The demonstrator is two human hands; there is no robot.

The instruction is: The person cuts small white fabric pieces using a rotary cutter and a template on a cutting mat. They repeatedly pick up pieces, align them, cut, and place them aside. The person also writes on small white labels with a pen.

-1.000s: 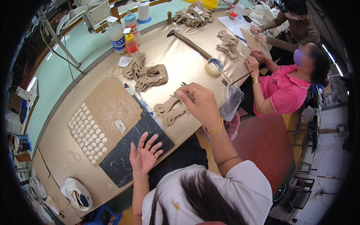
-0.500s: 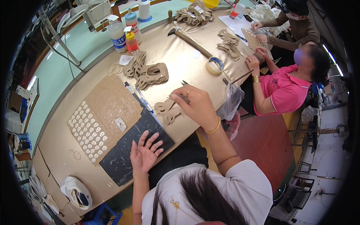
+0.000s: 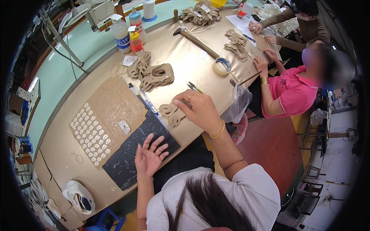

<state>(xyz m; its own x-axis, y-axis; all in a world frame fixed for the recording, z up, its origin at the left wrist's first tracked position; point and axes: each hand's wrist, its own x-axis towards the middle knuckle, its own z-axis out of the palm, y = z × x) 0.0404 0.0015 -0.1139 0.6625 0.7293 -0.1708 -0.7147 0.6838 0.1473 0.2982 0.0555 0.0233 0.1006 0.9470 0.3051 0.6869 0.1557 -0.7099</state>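
My left hand (image 3: 149, 158) is palm up with its fingers spread and nothing in it, at the near edge of the black cutting mat (image 3: 135, 154). My right hand (image 3: 197, 111) is pinched, thumb against fingers, over the beige looped fabric pieces (image 3: 169, 111). Whatever is between its fingertips is too hidden to make out. Just beyond the knuckles, the dark pointed tips of a green-handled tool (image 3: 195, 87) show on the table. A blue and white pen-like cutter (image 3: 148, 101) lies along the mat's right side.
A brown board (image 3: 115, 100) carries rows of small white pieces (image 3: 90, 134) and a clear block (image 3: 123, 126). Stacked beige loops (image 3: 157, 77), bottles (image 3: 122, 36), a hammer (image 3: 198, 44) and a tape roll (image 3: 222, 66) stand farther off. Two people work at the right.
My right hand has shifted slightly left and down, showing more of the green-handled tool beyond it. My left hand has barely moved. The person in pink has turned their head.
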